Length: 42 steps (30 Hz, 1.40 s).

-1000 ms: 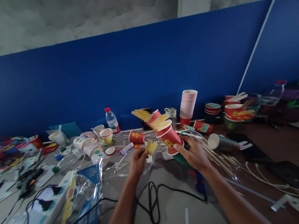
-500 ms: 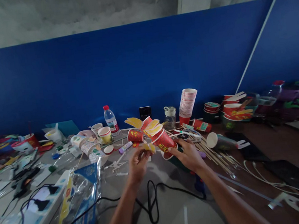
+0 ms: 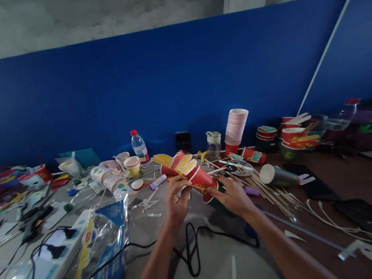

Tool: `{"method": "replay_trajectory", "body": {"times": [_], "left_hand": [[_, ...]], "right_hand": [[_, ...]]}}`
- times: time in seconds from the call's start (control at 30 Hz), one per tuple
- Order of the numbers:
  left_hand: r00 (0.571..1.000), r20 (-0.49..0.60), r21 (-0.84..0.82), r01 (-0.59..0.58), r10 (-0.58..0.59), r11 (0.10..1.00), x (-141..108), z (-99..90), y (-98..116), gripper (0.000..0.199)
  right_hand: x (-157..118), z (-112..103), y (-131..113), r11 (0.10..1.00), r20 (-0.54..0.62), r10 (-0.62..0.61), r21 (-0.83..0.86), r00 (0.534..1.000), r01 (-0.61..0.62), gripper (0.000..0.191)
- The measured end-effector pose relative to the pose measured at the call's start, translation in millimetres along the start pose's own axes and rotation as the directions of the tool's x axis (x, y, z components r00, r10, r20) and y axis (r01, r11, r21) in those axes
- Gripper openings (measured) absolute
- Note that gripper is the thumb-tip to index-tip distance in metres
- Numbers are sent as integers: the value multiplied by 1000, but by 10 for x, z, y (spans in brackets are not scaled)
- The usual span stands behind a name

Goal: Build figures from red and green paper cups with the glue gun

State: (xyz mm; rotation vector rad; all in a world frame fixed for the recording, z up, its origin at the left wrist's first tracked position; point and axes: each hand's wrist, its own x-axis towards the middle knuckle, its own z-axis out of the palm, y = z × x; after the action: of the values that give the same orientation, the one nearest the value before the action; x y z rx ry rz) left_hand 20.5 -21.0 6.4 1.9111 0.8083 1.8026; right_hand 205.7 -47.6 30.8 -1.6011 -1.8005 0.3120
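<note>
A red paper cup (image 3: 204, 176) lies tilted in front of me, with yellow petal-shaped pieces (image 3: 186, 164) at its upper left end. My right hand (image 3: 232, 195) is closed round the cup's lower right end. Beneath that hand, a dark green cup (image 3: 223, 204) shows in part. My left hand (image 3: 176, 199) is at the cup's left side, its fingers pinching a small yellow piece (image 3: 196, 188) against the red wall; the fingers partly cover this piece. Just behind the left hand, another red cup (image 3: 166, 170) lies on the table.
A tall stack of paper cups (image 3: 236, 127) stands behind, near a lidded jar (image 3: 213, 145) and a water bottle (image 3: 139, 149). Wooden sticks (image 3: 269, 190) lie right. A black cable (image 3: 193, 257) loops in front; a power strip (image 3: 56, 257) and glue gun (image 3: 37, 221) lie left.
My left hand has moved right and up, bringing the small yellow piece against the red cup. The cup has tipped further toward lying flat, still in my right hand. The view has shifted slightly.
</note>
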Motion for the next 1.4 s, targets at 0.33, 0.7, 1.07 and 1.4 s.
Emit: {"method": "replay_trajectory", "body": {"times": [0.33, 0.7, 1.07, 1.4], "left_hand": [[990, 21, 151, -144, 142, 978, 14, -28, -65, 15], [988, 23, 162, -155, 153, 975, 10, 18, -18, 10], [999, -21, 46, 26, -25, 999, -6, 17, -29, 8], [995, -20, 175, -96, 101, 980, -7, 42, -37, 9]], "right_hand": [[-14, -4, -4, 999, 34, -26, -37, 999, 28, 29], [-20, 5, -22, 998, 25, -8, -64, 1000, 10, 27], [-13, -12, -25, 1000, 38, 16, -26, 999, -15, 29], [-24, -22, -64, 999, 35, 30, -33, 999, -29, 26]]}}
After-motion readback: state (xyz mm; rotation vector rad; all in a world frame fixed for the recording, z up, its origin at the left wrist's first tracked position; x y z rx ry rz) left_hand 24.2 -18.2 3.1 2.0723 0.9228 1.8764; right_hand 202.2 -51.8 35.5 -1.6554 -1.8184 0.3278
